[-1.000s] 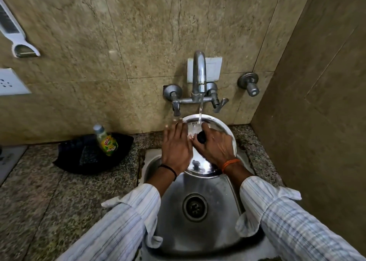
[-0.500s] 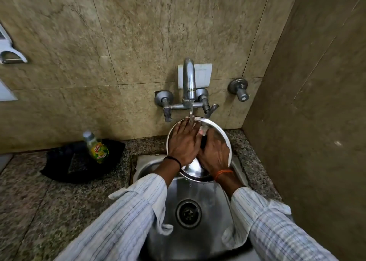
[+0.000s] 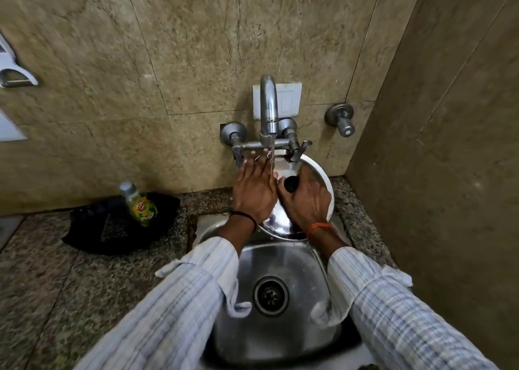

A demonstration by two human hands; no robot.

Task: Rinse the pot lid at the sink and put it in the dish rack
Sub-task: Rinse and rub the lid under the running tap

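A round steel pot lid [image 3: 280, 223] with a black knob [image 3: 290, 183] is held tilted over the back of the steel sink [image 3: 283, 260], under the wall tap [image 3: 268, 111]. Water runs from the spout onto the lid. My right hand [image 3: 307, 201] lies on the lid with fingers curled by the knob, holding it. My left hand [image 3: 254, 189] rests flat on the lid's left half, fingers spread, reaching up toward the tap. Both hands hide most of the lid. No dish rack is in view.
A green dish-soap bottle [image 3: 140, 205] stands on a black cloth [image 3: 112, 226] on the granite counter [image 3: 56, 285] left of the sink. A tiled side wall [image 3: 449, 173] closes in the right. The drain [image 3: 270, 295] lies mid-basin. A spare valve [image 3: 341, 118] juts from the back wall.
My left hand slid from the middle of the lid up and left toward the tap. The black knob shows again beside my right hand. The lid stays under the running water.
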